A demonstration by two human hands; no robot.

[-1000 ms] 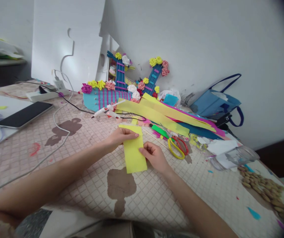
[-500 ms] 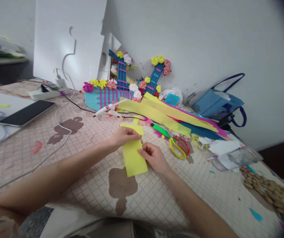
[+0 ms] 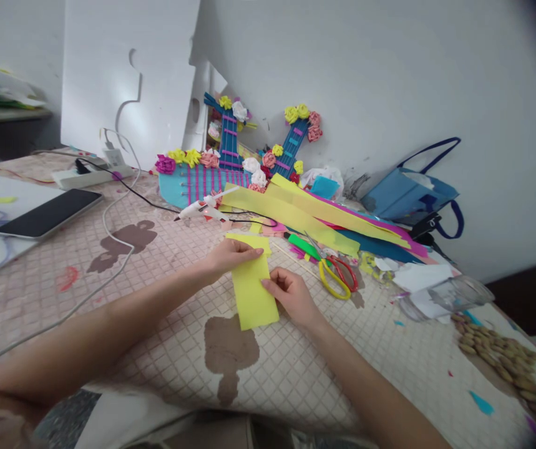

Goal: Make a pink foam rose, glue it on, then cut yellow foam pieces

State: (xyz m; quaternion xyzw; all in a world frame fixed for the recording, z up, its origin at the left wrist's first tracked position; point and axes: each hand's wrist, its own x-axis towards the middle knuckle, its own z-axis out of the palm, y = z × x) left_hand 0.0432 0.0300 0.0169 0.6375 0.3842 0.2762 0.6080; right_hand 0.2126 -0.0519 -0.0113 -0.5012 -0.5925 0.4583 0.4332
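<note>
A yellow paper strip (image 3: 256,299) hangs just above the table between my hands, its lower end pointing toward me. My left hand (image 3: 233,255) pinches its upper part, thumb on top. At the strip's right edge, my right hand (image 3: 291,294) grips it between thumb and bent fingers. Another yellow paper piece (image 3: 261,242) shows just beyond my left fingers. To the right of my hands lie scissors (image 3: 336,279) with red and yellow handles, beside a green cutter (image 3: 304,246). Beyond my hands rests a white glue gun (image 3: 202,209).
Long yellow paper strips (image 3: 291,215) lie at the back, near flower-decorated blue craft pieces (image 3: 211,184). A phone (image 3: 50,213), a power strip (image 3: 92,176) and a trailing white cable (image 3: 122,254) are on the left. Toward the right are a clear plastic cup (image 3: 459,293), peanuts (image 3: 499,358) and a blue bag (image 3: 408,190).
The yellow strip's lower end has risen slightly, and my left fingers have shifted a little. Both hands keep their hold. The whole view has moved slightly.
</note>
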